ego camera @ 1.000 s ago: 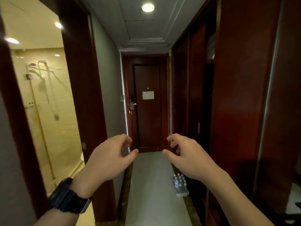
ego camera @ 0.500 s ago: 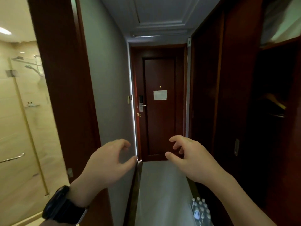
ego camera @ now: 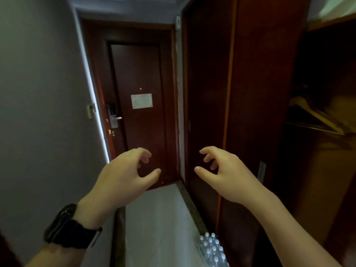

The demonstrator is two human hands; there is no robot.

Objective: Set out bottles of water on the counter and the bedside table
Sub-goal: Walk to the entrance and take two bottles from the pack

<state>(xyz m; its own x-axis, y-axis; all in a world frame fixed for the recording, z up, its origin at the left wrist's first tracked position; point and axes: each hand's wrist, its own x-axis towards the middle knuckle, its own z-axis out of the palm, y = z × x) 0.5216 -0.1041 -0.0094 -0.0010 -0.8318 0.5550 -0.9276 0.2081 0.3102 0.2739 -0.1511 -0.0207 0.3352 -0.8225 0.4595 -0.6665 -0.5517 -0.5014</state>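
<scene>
A shrink-wrapped pack of several water bottles (ego camera: 212, 249) with white caps stands on the pale hallway floor (ego camera: 159, 218), against the wooden wardrobe at the lower right. My left hand (ego camera: 125, 176), with a black watch on its wrist, is held out in front of me, fingers curled and apart, holding nothing. At the same height to its right, my right hand (ego camera: 225, 172) is likewise empty with fingers apart. Both hands are well above the pack and short of it. No counter or bedside table is in view.
A narrow hallway ends at a dark wooden entry door (ego camera: 138, 116) with a lock handle and a white notice. A grey wall (ego camera: 42, 112) runs along the left. A dark wooden wardrobe (ego camera: 250, 112) lines the right, its open section holding hangers (ego camera: 316, 116).
I have moved forward down the hallway past the bathroom doorway, which has left the view. The entry door and the bottle pack are closer. Both hands keep the same empty pose.
</scene>
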